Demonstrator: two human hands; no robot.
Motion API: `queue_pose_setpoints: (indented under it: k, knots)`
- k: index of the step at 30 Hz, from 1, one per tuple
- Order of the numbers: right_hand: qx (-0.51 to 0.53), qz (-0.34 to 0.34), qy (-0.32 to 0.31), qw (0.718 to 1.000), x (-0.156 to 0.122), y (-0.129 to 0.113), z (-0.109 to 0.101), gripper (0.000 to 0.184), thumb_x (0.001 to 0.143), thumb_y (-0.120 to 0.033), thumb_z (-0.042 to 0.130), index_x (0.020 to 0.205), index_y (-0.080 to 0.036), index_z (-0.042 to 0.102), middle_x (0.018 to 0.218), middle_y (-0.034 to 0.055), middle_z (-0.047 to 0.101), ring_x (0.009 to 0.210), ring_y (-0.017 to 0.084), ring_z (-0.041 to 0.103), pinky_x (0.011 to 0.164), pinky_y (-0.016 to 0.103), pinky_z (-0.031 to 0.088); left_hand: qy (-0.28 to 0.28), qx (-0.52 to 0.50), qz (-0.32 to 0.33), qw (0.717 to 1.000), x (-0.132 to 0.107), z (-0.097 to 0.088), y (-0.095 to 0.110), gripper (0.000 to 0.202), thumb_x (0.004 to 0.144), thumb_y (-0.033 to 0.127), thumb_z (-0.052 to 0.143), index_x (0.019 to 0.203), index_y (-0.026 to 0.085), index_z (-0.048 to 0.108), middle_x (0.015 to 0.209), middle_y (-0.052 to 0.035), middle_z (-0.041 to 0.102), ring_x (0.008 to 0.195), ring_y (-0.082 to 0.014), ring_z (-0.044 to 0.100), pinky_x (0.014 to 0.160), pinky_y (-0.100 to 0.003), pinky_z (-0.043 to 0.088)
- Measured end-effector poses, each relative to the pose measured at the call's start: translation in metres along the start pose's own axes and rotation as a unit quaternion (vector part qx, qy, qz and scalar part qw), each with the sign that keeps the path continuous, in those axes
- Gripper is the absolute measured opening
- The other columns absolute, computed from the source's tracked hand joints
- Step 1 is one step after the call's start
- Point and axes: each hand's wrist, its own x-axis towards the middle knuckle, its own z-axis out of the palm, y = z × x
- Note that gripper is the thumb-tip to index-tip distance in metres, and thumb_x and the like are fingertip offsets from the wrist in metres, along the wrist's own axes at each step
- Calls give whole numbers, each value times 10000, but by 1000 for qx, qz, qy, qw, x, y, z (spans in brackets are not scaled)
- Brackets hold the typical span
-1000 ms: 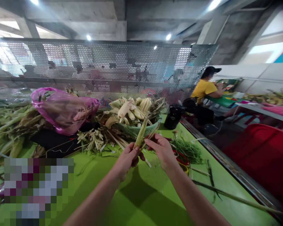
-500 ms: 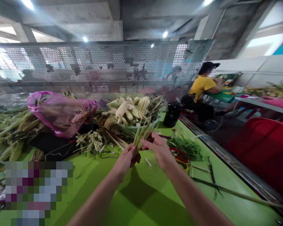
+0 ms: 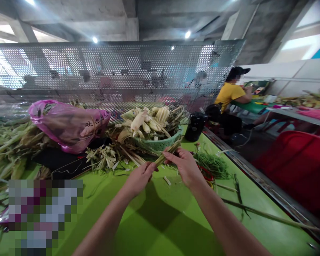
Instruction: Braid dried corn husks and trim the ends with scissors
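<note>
Between my two hands lies a bundle of thin, pale green plant strips (image 3: pixel 162 158), slanting up to the right over the table. My left hand (image 3: pixel 140 176) pinches its lower end with thumb and fingers. Further up, the thumb and fingers of my right hand (image 3: pixel 184 164) close on the same bundle. Just behind is a green basket (image 3: pixel 164 143) piled with pale, husk-like pieces (image 3: pixel 141 122). To the right of my right hand, scissors with red handles (image 3: pixel 207 173) lie partly hidden beside a heap of thin green strands (image 3: pixel 213 164).
Cut pale pieces (image 3: pixel 103 157) and a pink plastic bag (image 3: pixel 69 126) sit to the left. A black bottle (image 3: pixel 194 127) stands behind. Long stalks (image 3: pixel 266 214) lie near the table's right edge. Beyond are a red chair (image 3: pixel 296 163) and a seated person (image 3: pixel 232 92).
The bundle, upright and fanned out before, now slants to the right and looks gathered together. My right hand has shifted slightly right along it. The view has tilted a little.
</note>
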Motion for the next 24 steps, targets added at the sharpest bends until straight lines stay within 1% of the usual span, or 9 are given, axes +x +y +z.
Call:
queue_pose_setpoints:
  k: [2, 4, 7, 10, 14, 17, 19, 21, 24]
  knots:
    - [-16, 9, -20, 1000, -1, 0, 1, 226, 701, -364, 755, 773, -167, 671, 667, -6, 619, 588, 127, 546, 637, 291, 454, -45, -115, -21, 992, -2, -5, 3, 557, 884, 623, 348, 919, 155, 648, 730, -61, 663, 651, -175, 583, 666, -291, 419]
    - [-27, 25, -55, 998, -3, 0, 5, 217, 689, -353, 762, 756, -168, 670, 677, -2, 629, 600, 134, 562, 634, 297, 465, -85, -224, -18, 971, -2, -7, 5, 550, 889, 603, 376, 958, 134, 653, 804, -94, 701, 718, -187, 638, 745, -311, 456]
    - [-31, 41, -105, 993, -7, 1, 12, 211, 685, -352, 763, 733, -177, 656, 640, -16, 608, 567, 128, 538, 571, 285, 453, -111, -312, -8, 944, -2, -8, 4, 459, 861, 537, 514, 944, 111, 663, 851, -123, 715, 754, -196, 666, 799, -325, 479]
    - [-20, 34, -120, 992, -9, 0, 16, 204, 683, -330, 771, 738, -184, 640, 629, -28, 590, 554, 124, 532, 548, 280, 450, -117, -349, -23, 929, -1, -7, 4, 397, 817, 488, 615, 909, 105, 661, 803, -120, 714, 726, -198, 674, 791, -332, 495]
    - [25, 38, -137, 990, -11, -1, 17, 220, 688, -328, 777, 758, -198, 614, 573, -49, 569, 489, 127, 538, 503, 289, 458, -127, -391, -44, 911, -4, -8, 8, 364, 767, 442, 695, 885, 101, 647, 765, -106, 700, 692, -186, 671, 775, -331, 504]
    - [40, 51, -147, 987, -12, -3, 18, 234, 688, -357, 780, 753, -205, 614, 538, -50, 577, 488, 138, 556, 498, 291, 462, -125, -396, -50, 908, -5, -9, 8, 359, 757, 419, 714, 896, 96, 644, 753, -84, 681, 659, -165, 661, 734, -306, 506]
    - [32, 57, -152, 986, -12, -3, 19, 227, 691, -366, 780, 744, -203, 631, 544, -38, 599, 522, 148, 577, 543, 304, 480, -121, -392, -47, 911, -3, -9, 6, 347, 763, 411, 710, 892, 95, 642, 740, -67, 665, 639, -147, 650, 698, -279, 497]
    - [23, 56, -151, 987, -12, -3, 18, 213, 693, -358, 782, 760, -198, 660, 601, -21, 639, 583, 157, 606, 623, 323, 502, -117, -387, -43, 914, -1, -8, 3, 344, 755, 412, 718, 873, 99, 638, 711, -47, 644, 607, -130, 630, 654, -260, 484]
    - [24, 57, -141, 988, -11, -3, 16, 234, 691, -321, 787, 870, -198, 700, 736, -2, 694, 709, 169, 642, 756, 343, 505, -98, -381, -43, 918, 2, -6, 1, 333, 729, 412, 738, 793, 108, 616, 647, -14, 598, 548, -108, 581, 601, -254, 469]
